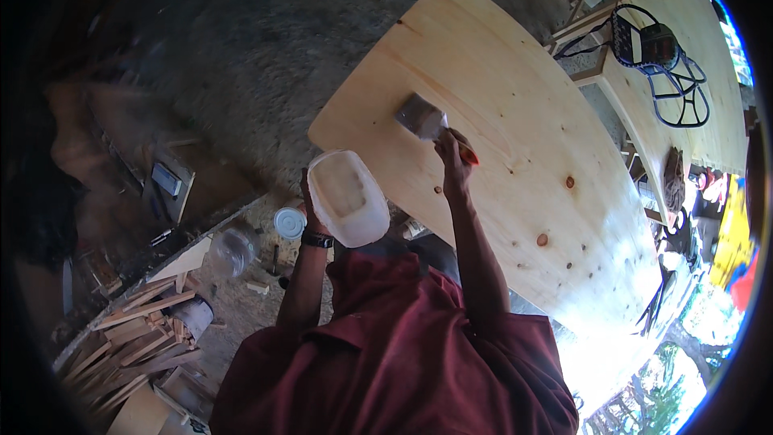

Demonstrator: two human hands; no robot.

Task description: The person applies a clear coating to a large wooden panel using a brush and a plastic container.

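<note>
My right hand point(456, 163) is closed round the orange handle of a wide paintbrush point(423, 118). The brush's bristle end lies over a large pale plywood panel point(507, 129) with brown knots; whether it touches the wood I cannot tell. In my left hand point(309, 213), beside the panel's near left edge, is a whitish plastic container point(369, 232) with an open top. A pale patch shows inside it, but what it contains is unclear. The container hides most of that hand's fingers.
A metal-framed object point(680, 89) rests on a second wooden panel point(725, 48) at far right. At lower left lie a pile of wood offcuts point(141, 338) and a bucket point(193, 316). A round whitish lid point(290, 223) and a clear plastic container point(232, 253) are near my left arm.
</note>
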